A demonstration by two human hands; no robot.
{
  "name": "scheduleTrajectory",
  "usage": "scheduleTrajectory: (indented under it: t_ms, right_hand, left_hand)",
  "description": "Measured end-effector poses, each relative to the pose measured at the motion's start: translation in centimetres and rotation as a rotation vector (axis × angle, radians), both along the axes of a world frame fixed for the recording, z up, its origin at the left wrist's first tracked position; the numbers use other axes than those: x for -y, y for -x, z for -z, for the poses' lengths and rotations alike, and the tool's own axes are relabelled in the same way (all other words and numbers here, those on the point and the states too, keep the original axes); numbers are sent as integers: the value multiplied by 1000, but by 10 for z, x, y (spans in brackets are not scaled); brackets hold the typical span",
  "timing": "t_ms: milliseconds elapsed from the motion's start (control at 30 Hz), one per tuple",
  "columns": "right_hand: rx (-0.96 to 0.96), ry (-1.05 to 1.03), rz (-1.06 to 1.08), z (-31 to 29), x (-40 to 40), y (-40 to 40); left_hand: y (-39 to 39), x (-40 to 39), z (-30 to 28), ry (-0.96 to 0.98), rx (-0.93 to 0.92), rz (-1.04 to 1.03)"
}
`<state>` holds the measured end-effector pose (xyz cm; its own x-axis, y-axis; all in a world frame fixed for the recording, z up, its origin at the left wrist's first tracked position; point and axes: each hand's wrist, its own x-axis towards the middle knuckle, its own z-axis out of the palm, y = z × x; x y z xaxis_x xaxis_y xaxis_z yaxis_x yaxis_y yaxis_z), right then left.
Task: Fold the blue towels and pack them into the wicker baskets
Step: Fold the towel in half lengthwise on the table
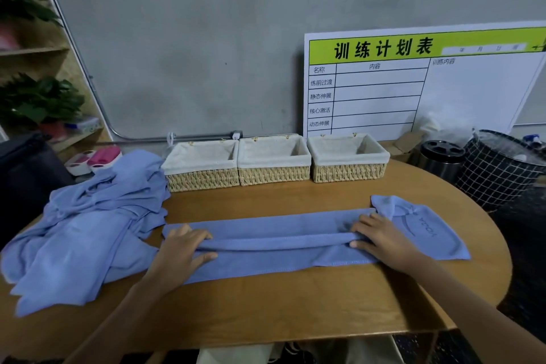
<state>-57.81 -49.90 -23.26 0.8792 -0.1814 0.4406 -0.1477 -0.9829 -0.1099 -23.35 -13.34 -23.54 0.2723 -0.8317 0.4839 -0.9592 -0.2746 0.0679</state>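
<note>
I seem to be in the back corner of a gym or yoga studio, judging by the training-schedule board (413, 80) with warm-up and stretching rows leaning on the bare concrete wall (192, 38), the towel (266, 242) printed "YOGA", and wooden shelves (38, 50) with potted plants (38, 100).

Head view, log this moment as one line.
step: folding long blue towel | left hand gripping fold | right hand gripping fold | three lined wicker baskets unfilled | unfolded blue towel pile waiting
</note>
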Motion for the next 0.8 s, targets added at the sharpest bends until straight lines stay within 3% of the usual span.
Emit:
scheduleTrajectory:
  t_ms: [200,433,700,800]
  right_hand:
    - [-107,-3,77,3,-10,11]
    - [-3,85,119,7,-25,33]
    - [119,-4,73,0,-35,49]
    - [148,-12,88,-7,-39,50]
  left_hand:
    - [15,-8,-2,-106,12,-19]
    - [22,-22,5,-179,4,-18]
    - [22,-31,4,24,62,87]
    - [25,-33,1,86,3,93]
